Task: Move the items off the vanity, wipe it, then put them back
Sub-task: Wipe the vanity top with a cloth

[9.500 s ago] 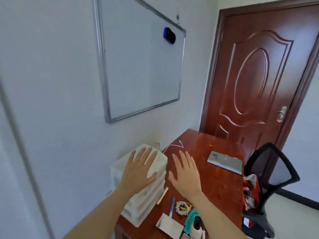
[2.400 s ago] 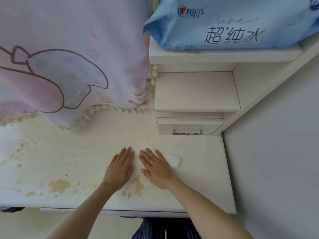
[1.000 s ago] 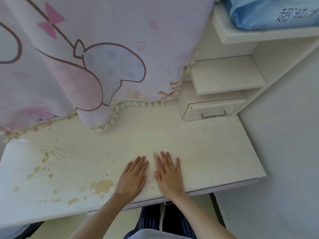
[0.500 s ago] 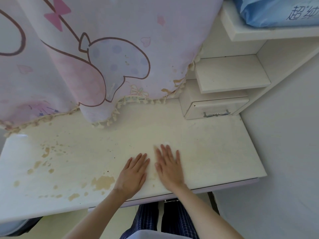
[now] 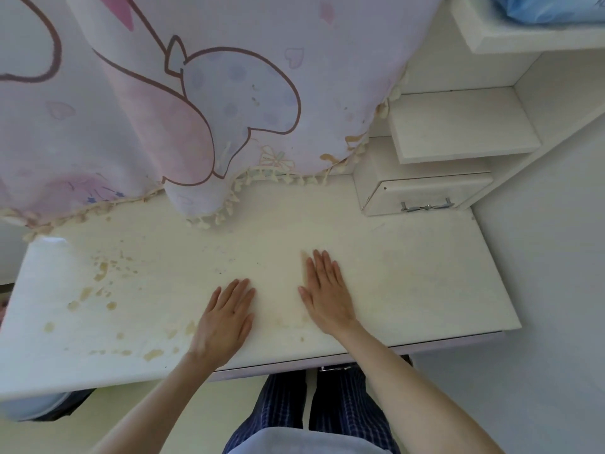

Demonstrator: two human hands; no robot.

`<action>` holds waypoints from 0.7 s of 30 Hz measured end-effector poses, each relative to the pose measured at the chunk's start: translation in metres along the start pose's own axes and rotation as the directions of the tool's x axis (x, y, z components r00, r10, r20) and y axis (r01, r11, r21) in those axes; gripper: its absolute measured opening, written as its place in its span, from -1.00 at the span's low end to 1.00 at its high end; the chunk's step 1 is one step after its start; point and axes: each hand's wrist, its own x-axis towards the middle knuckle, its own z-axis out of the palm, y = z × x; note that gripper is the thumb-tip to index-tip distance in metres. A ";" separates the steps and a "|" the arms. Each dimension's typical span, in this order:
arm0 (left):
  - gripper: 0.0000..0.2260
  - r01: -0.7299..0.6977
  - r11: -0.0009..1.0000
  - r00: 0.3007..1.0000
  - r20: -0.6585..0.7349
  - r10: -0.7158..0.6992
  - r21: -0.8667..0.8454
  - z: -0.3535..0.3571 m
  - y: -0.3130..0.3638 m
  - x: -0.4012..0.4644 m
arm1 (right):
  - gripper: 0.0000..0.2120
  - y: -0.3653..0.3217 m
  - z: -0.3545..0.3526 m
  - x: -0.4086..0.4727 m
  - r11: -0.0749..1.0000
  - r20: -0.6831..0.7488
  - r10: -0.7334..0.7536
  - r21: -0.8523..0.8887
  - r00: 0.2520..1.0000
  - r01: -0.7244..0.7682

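The white vanity top (image 5: 419, 276) is bare of items and carries yellow-brown stains (image 5: 101, 273) on its left half and near the front edge. My left hand (image 5: 226, 319) lies flat on it with the fingers slightly apart and nothing under it. A hand's width to the right, my right hand (image 5: 327, 296) presses flat on a white wipe (image 5: 303, 257). Only a thin sliver of the wipe shows beside the index finger.
A pink cartoon-print cloth (image 5: 196, 109) with a tasselled hem hangs over the back of the vanity. At the back right stand a small drawer (image 5: 425, 198), a shelf (image 5: 458, 126) and a higher shelf with a blue pack (image 5: 550, 8). A white wall (image 5: 556, 306) bounds the right side.
My hands have drawn apart: the left slid left, the right moved slightly forward. Earlier they lay side by side, almost touching.
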 end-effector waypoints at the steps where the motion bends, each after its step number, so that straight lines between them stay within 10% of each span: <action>1: -0.43 0.001 1.000 1.000 0.001 -0.001 0.008 0.000 -0.004 -0.002 | -0.40 -0.011 0.005 -0.001 0.999 -0.002 -0.044 -0.003 0.999 0.044; 8: -0.45 0.031 0.999 0.999 0.020 -0.030 -0.018 0.001 -0.007 -0.005 | -0.46 -0.002 0.016 -0.063 0.967 0.016 -0.245 -0.061 0.969 0.245; 21: -0.44 0.055 0.998 0.997 0.046 -0.055 0.003 -0.002 -0.002 -0.005 | -0.39 -0.069 0.013 -0.011 0.994 0.047 -0.104 0.038 0.994 0.102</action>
